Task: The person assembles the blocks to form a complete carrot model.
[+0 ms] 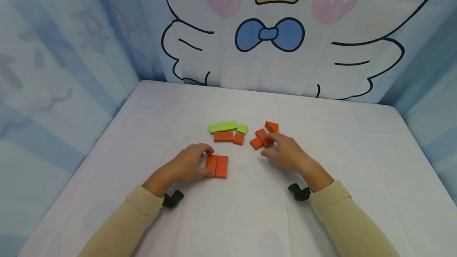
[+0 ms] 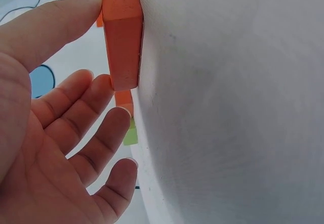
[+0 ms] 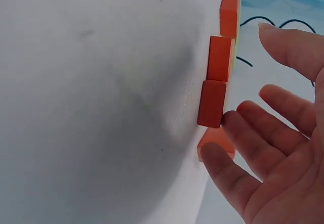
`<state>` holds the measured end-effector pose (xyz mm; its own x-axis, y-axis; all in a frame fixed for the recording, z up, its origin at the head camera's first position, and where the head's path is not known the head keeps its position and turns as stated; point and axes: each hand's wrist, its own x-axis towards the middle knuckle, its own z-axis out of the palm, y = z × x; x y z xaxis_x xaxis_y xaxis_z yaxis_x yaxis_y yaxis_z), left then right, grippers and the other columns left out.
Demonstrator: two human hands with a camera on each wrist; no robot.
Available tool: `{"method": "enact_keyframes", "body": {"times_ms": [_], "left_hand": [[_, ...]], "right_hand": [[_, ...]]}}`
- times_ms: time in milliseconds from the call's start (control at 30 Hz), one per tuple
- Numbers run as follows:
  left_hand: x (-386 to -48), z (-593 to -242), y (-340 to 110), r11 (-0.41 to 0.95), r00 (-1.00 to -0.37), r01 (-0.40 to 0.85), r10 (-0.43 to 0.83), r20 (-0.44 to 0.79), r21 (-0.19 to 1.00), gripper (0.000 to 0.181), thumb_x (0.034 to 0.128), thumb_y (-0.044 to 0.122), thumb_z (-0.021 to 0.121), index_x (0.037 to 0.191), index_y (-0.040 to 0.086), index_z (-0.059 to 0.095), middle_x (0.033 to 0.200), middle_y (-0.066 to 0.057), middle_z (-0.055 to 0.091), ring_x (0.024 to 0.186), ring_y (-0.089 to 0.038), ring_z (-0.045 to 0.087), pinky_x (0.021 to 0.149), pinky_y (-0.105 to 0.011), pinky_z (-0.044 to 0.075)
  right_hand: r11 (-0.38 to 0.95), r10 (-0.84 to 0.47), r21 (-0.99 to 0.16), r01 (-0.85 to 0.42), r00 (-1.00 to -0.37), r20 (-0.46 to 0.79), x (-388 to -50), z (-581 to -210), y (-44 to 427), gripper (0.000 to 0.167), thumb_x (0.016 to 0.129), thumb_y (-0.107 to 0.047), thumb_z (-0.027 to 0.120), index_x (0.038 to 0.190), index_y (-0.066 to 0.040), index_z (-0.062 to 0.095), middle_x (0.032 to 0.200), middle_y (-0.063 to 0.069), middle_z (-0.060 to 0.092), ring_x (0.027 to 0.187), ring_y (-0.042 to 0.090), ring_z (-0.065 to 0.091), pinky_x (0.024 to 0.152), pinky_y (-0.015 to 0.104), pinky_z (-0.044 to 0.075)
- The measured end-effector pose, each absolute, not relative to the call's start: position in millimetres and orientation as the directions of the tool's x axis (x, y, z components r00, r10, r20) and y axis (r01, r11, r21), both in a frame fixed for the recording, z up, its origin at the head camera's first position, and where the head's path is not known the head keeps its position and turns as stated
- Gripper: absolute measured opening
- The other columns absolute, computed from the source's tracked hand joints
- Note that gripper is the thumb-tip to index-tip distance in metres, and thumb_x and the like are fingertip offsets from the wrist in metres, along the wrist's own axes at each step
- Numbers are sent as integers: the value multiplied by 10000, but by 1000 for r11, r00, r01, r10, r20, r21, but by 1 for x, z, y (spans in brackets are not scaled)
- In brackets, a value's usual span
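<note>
Two flat orange blocks (image 1: 221,167) lie side by side on the white table. My left hand (image 1: 189,162) pinches the left one at its ends, thumb on the near end and fingers at the far end. In the left wrist view, an orange block (image 2: 124,47) sits between thumb and fingertips. To the right, my right hand (image 1: 287,152) is over a small group of orange blocks (image 1: 256,143), its thumb apart from them. The right wrist view shows loosely bent fingers at an orange block (image 3: 211,103), with an orange triangular block (image 1: 272,126) just beyond.
Behind the orange pair, green blocks (image 1: 227,126) lie in a row with a small green block (image 1: 242,129). In front of them are a long orange block (image 1: 223,137) and a small orange one (image 1: 238,139). A printed curtain (image 1: 267,66) hangs behind the table.
</note>
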<state>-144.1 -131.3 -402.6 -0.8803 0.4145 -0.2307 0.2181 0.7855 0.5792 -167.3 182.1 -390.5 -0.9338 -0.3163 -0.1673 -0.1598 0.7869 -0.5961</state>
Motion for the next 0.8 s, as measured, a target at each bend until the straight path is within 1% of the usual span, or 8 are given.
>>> {"method": "enact_keyframes", "body": {"times_ms": [200, 300, 367, 467, 567, 700, 800], "left_hand": [[-145, -404, -131, 780, -878, 225, 422, -226, 584, 578, 812, 237, 859, 1297, 88, 581, 1212, -14, 580, 1124, -220, 516, 967, -398, 449], [-145, -404, -131, 778, -877, 229, 426, -223, 585, 580, 813, 236, 859, 1299, 85, 580, 1215, -16, 581, 1127, -220, 517, 970, -395, 449], [-145, -403, -132, 777, -877, 229, 426, -223, 586, 581, 817, 233, 857, 1302, 81, 577, 1219, -20, 580, 1130, -222, 516, 972, -397, 449], [-145, -403, -133, 778, -879, 222, 420, -224, 588, 585, 813, 233, 859, 1304, 82, 577, 1222, -20, 579, 1134, -223, 515, 975, -395, 447], [-145, -404, -133, 778, -880, 220, 418, -224, 588, 584, 813, 235, 859, 1301, 83, 577, 1220, -21, 578, 1133, -224, 515, 974, -398, 449], [-145, -405, -133, 776, -880, 211, 416, -230, 595, 578, 816, 236, 857, 1300, 87, 577, 1217, -17, 577, 1131, -220, 514, 973, -400, 450], [-145, -404, -132, 774, -880, 209, 415, -230, 598, 578, 818, 229, 855, 1303, 85, 575, 1220, -18, 578, 1136, -220, 514, 978, -402, 447]], "right_hand": [[804, -320, -572, -162, -929, -186, -144, -390, 191, 573, 934, -278, 721, 1399, -2, 532, 1354, 163, 580, 1293, 362, 490, 1065, 551, 374], [799, -334, -576, -173, -924, -186, -134, -388, 194, 575, 930, -278, 727, 1397, -3, 537, 1351, 156, 588, 1281, 355, 506, 1052, 543, 393], [785, -356, -590, -189, -917, -181, -131, -385, 197, 539, 928, -246, 731, 1373, 1, 553, 1316, 139, 614, 1252, 337, 538, 1034, 521, 420], [764, -372, -616, -195, -912, -173, -133, -382, 202, 463, 924, -185, 729, 1325, -7, 582, 1260, 113, 646, 1194, 313, 587, 998, 493, 459], [766, -349, -617, -179, -922, -166, -140, -383, 206, 424, 920, -137, 717, 1308, -20, 591, 1242, 117, 651, 1180, 320, 592, 990, 499, 463], [795, -313, -586, -157, -933, -175, -149, -388, 207, 494, 917, -136, 711, 1367, -8, 554, 1268, 175, 628, 1204, 366, 553, 1005, 531, 434], [803, -316, -574, -161, -932, -180, -154, -393, 207, 545, 910, -133, 725, 1394, 16, 524, 1267, 198, 618, 1194, 372, 550, 1013, 534, 423]]}}
